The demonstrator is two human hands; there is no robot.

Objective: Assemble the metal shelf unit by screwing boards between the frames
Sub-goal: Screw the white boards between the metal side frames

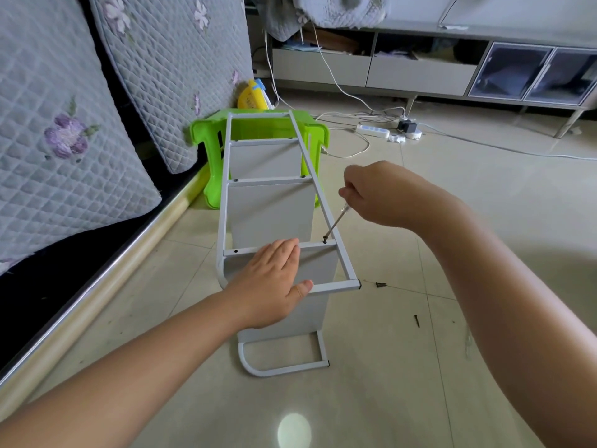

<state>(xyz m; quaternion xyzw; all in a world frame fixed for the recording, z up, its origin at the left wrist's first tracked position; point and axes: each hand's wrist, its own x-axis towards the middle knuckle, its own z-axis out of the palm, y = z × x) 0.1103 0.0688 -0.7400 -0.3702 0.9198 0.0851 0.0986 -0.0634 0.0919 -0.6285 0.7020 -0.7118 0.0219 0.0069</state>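
Observation:
The white metal shelf unit point(226, 195) lies on its side on the tiled floor, its upper frame facing me with three grey boards point(269, 211) fixed between the frames. My left hand point(271, 286) rests flat on the nearest crossbar and the end bar, fingers straight. My right hand point(384, 195) grips a screwdriver point(336, 223) by its handle. The shaft slants down to a dark screw point(324, 240) at the right end of the nearest crossbar. Two loose dark screws point(381, 284) lie on the floor right of the frame, and another screw point(417, 320) lies nearer me.
A green plastic stool point(206, 130) stands behind the shelf's far end. A quilted bed point(64, 140) with a wooden edge runs along the left. A power strip point(373, 130) and white cables lie on the floor before a low grey cabinet point(420, 72).

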